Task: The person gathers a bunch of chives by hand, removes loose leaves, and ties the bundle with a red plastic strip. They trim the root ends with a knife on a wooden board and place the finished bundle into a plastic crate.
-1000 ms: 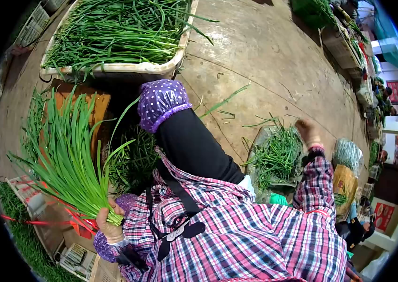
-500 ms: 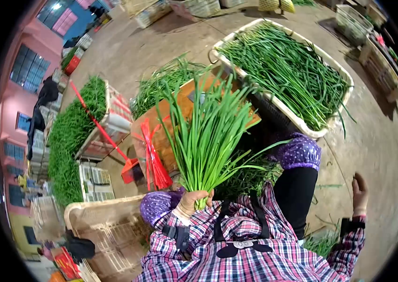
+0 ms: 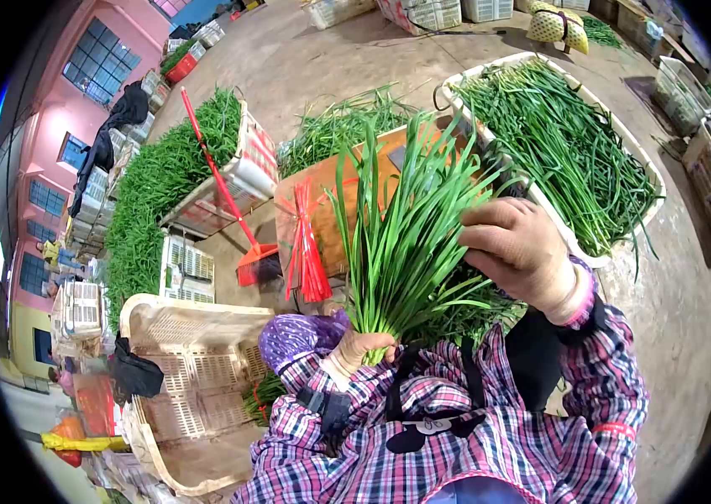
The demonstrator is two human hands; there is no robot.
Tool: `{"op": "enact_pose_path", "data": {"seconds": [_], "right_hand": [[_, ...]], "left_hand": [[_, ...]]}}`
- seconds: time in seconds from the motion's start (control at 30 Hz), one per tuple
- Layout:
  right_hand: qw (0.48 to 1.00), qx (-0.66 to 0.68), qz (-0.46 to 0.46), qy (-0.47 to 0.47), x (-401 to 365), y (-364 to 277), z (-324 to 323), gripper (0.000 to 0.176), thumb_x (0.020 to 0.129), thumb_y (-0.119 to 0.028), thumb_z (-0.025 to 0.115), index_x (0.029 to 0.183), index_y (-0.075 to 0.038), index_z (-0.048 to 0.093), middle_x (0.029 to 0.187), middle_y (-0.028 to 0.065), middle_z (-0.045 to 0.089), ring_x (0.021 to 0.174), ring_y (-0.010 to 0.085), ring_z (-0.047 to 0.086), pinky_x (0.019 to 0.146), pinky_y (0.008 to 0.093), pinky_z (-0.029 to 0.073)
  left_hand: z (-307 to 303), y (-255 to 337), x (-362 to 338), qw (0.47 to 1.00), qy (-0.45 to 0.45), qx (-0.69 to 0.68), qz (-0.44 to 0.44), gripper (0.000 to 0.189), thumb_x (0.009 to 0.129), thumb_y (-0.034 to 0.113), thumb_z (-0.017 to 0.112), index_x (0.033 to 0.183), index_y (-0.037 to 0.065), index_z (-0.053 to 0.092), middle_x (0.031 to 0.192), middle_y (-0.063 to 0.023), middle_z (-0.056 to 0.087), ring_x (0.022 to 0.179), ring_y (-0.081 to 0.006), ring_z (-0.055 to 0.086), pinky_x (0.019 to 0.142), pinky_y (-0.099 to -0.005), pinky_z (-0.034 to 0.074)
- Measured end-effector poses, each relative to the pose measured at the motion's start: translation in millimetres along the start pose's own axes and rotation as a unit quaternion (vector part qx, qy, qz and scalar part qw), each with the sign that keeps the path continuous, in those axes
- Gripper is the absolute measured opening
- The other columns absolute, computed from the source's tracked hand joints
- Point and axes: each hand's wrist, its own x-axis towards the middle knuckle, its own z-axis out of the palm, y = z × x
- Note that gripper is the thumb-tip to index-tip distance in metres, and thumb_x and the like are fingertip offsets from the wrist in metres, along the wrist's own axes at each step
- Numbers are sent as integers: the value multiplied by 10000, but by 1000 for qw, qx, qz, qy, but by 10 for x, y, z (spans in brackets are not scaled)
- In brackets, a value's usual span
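Observation:
My left hand [image 3: 362, 346] is wrapped round the stem ends of a fanned bunch of green chives [image 3: 410, 235], held upright in front of my chest. Raised at the bunch's right side is my right hand [image 3: 516, 252]. Its fingers are curled in with the tips right at the outer leaves; I cannot tell what is between them. Behind the bunch stands a low wooden table [image 3: 326, 189]. A bundle of red plastic ties [image 3: 309, 265] hangs over its near left side, close to the leaves.
A large white crate [image 3: 656, 189] heaped with long greens stands at the right. To the left are another full crate [image 3: 256, 160], a red long-handled dustpan [image 3: 259, 260] and a beige basket [image 3: 191, 307] with a tied green bunch inside. Loose greens [image 3: 351, 126] lie beyond the table.
My right hand has come from low at the far right up to the bunch's right side, its fingers now curled. The left hand keeps hold of the chives. The view has turned somewhat.

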Motion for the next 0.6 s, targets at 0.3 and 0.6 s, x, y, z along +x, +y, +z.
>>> {"op": "enact_pose_path", "data": {"seconds": [0.3, 0.6], "right_hand": [[951, -278, -130, -42, 464, 355, 551, 219, 761, -204, 571, 976, -196, 609, 1183, 30, 546, 1207, 241, 463, 1056, 452, 330], [934, -308, -150, -101, 470, 548, 626, 83, 705, -174, 592, 784, -180, 616, 850, -9, 583, 1090, 229, 535, 1093, 494, 298]], "left_hand": [[103, 20, -78, 999, -37, 37, 5, 190, 778, 81, 611, 925, -39, 606, 764, -98, 619, 609, -184, 604, 565, -308, 505], [69, -10, -38, 997, -56, 56, -1, 170, 785, 49, 600, 931, -37, 603, 795, -92, 624, 643, -182, 613, 583, -311, 511]]}}
